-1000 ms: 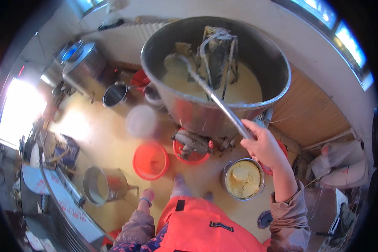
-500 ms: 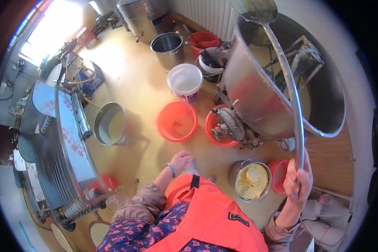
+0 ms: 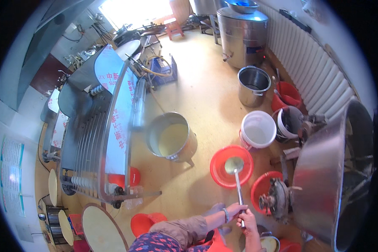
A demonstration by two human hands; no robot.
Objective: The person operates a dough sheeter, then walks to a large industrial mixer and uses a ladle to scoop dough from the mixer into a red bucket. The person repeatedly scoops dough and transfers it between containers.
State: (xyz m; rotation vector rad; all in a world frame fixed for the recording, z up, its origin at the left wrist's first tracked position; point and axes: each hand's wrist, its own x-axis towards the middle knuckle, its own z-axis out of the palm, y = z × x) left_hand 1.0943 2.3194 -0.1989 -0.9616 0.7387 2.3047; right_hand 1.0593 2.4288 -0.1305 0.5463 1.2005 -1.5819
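My left hand and my right hand are both closed round the handle of a long metal ladle, the right one nearer its end. The ladle's bowl hangs over an orange-red basin on the floor. I cannot tell whether the ladle holds anything. Right of it stand another red basin, partly hidden by a metal fitting, and a large tilted steel mixing bowl. Behind my right hand, a pot of pale yellow soft stuff is partly hidden.
A steel pot with pale yellow liquid stands left of the basin. A white bucket and dark-lined steel pot are beyond it. At left is a metal frame with rods; a steel tank stands at the back.
The ladle has swung from upright beside the mixing bowl down over the orange-red basin. My left hand has joined the right on its handle. The view has turned left.
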